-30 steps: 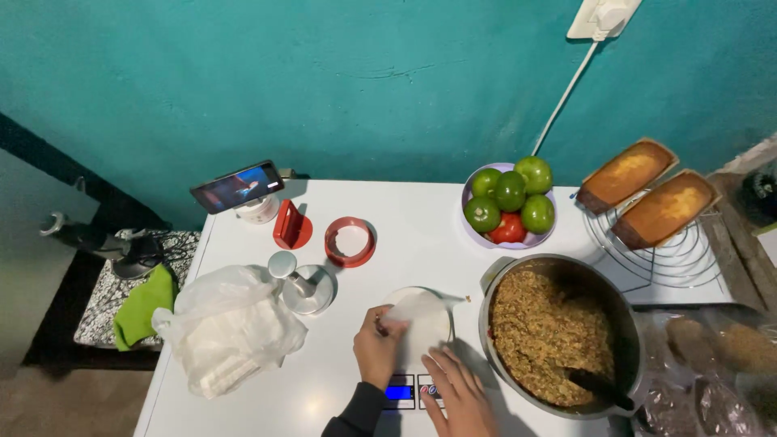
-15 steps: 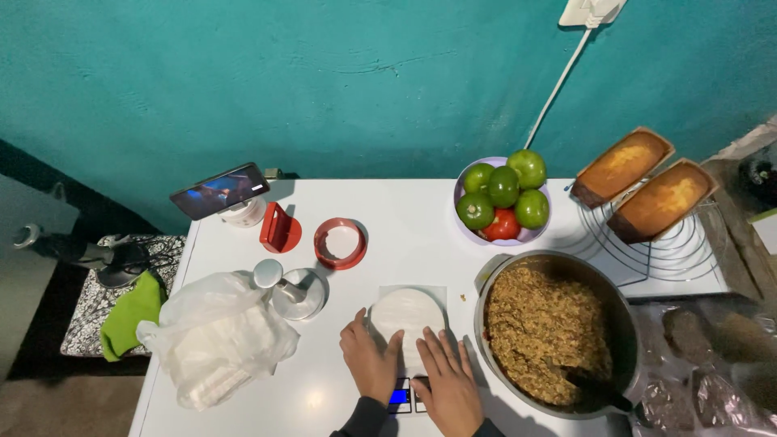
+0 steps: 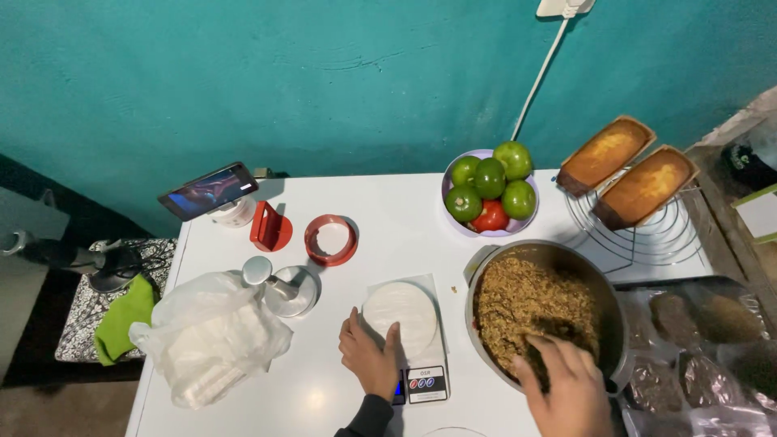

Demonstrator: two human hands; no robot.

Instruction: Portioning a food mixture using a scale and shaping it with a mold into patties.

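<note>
My left hand [image 3: 368, 356] lies flat at the lower middle of the frame, fingers loosely spread against the white disc [image 3: 400, 317] on the small scale [image 3: 424, 380], seemingly to steady it. My right hand [image 3: 569, 384], lower right, reaches into the pot [image 3: 486, 260] of brown crumbly mix [image 3: 526, 299], fingers curled and partly open; whether they pinch any, I cannot tell.

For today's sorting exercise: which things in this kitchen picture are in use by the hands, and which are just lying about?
In use:
left hand
right hand
round white paper disc
small white kitchen scale
large grey metal pot of brown mixture

Lying about:
bowl of green and red tomatoes
two golden loaf cakes
red plastic ring
white plastic bag
propped phone
</note>
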